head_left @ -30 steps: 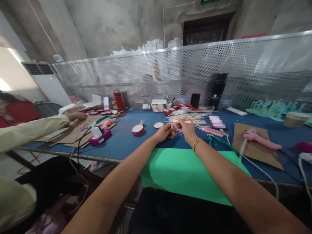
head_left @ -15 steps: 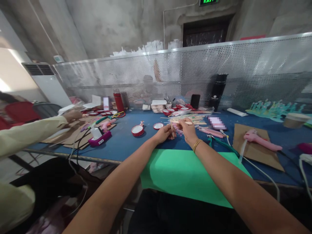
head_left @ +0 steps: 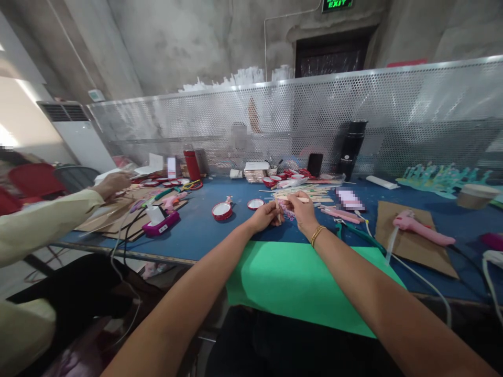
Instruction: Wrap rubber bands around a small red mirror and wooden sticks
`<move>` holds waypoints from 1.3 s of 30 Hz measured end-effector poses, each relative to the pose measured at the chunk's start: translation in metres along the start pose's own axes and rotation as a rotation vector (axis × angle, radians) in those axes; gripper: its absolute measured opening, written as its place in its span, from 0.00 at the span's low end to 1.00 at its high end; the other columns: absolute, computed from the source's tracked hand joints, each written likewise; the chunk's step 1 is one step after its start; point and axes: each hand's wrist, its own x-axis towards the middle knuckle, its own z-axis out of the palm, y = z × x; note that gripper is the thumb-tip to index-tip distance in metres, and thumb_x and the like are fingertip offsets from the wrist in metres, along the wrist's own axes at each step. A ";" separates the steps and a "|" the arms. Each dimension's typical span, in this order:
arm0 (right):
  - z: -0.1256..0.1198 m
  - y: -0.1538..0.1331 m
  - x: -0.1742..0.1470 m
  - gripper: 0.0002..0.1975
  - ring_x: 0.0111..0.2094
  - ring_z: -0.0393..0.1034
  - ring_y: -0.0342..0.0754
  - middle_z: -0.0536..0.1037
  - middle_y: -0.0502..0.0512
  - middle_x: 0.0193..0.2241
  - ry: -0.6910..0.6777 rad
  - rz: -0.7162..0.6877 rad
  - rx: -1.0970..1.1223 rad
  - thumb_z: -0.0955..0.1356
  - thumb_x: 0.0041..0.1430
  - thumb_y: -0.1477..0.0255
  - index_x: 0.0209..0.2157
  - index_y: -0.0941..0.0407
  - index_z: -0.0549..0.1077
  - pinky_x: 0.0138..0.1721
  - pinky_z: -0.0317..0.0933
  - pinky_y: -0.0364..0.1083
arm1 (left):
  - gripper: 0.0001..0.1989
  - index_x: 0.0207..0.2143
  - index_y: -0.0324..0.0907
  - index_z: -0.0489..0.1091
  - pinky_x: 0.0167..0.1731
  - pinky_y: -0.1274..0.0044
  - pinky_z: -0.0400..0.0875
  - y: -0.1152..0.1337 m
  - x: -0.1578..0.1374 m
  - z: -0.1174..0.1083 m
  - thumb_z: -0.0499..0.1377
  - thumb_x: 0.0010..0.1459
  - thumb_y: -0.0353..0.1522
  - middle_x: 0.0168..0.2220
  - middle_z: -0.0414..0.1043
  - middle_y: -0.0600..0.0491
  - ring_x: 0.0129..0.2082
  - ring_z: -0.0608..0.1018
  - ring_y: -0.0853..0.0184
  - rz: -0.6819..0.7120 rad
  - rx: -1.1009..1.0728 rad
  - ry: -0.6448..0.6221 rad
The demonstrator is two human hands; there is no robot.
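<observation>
My left hand (head_left: pixel 266 215) is closed, its fingertips pinching a thin pale stick (head_left: pixel 279 211) that stands roughly upright. Just to its right, my right hand (head_left: pixel 304 213) grips a pale, pen-like stick (head_left: pixel 302 200) lying across the fingers; what its tip touches is too small to make out. Between and behind both hands lies a pile of small pink and purple loops (head_left: pixel 290 214). Beyond them, many thin wooden sticks (head_left: pixel 314 191) are spread out. A green sheet (head_left: pixel 306 283) hangs over the table edge beneath my forearms.
Rolls of red-edged tape (head_left: pixel 222 211) sit left of my hands. On the right are green-handled pliers (head_left: pixel 359 232), a phone (head_left: pixel 349 199) and a pink glue gun (head_left: pixel 424 228) on cardboard (head_left: pixel 426 256). A co-worker's hand (head_left: pixel 115 183) works at far left near a purple power strip (head_left: pixel 161 224).
My hands stay almost in the same place, still holding their sticks. At the left, the co-worker's hand and sleeve have shifted slightly.
</observation>
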 end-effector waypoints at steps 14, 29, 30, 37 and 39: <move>0.000 -0.001 0.000 0.08 0.19 0.66 0.41 0.74 0.45 0.16 0.014 0.006 -0.016 0.70 0.41 0.67 0.20 0.54 0.66 0.22 0.60 0.40 | 0.16 0.33 0.40 0.61 0.21 0.80 0.64 0.000 0.000 0.001 0.58 0.56 0.44 0.27 0.73 0.55 0.19 0.72 0.74 0.000 0.008 -0.002; -0.001 0.001 0.000 0.09 0.19 0.66 0.40 0.74 0.45 0.16 -0.001 -0.004 -0.011 0.70 0.42 0.67 0.20 0.54 0.66 0.23 0.60 0.39 | 0.17 0.33 0.40 0.62 0.20 0.81 0.64 0.002 0.000 0.001 0.59 0.55 0.45 0.26 0.74 0.56 0.19 0.72 0.75 0.000 0.007 0.006; 0.000 0.001 0.000 0.09 0.19 0.66 0.40 0.74 0.45 0.16 -0.006 0.000 -0.006 0.70 0.42 0.67 0.20 0.54 0.66 0.22 0.60 0.39 | 0.17 0.33 0.40 0.61 0.20 0.81 0.64 0.001 0.000 0.001 0.59 0.55 0.45 0.26 0.74 0.56 0.19 0.72 0.75 0.003 0.010 0.004; -0.003 0.000 0.002 0.09 0.18 0.65 0.40 0.73 0.45 0.16 0.064 -0.001 -0.016 0.70 0.42 0.67 0.21 0.54 0.66 0.21 0.60 0.39 | 0.16 0.33 0.40 0.62 0.21 0.81 0.65 -0.002 0.001 -0.001 0.58 0.56 0.44 0.27 0.73 0.55 0.19 0.72 0.74 0.003 0.036 0.007; -0.004 0.000 0.003 0.09 0.18 0.66 0.40 0.73 0.46 0.16 0.062 0.000 -0.015 0.70 0.42 0.66 0.20 0.54 0.66 0.22 0.60 0.39 | 0.17 0.33 0.40 0.62 0.21 0.80 0.65 -0.002 0.002 -0.001 0.58 0.56 0.45 0.27 0.73 0.55 0.20 0.72 0.74 0.002 0.029 0.005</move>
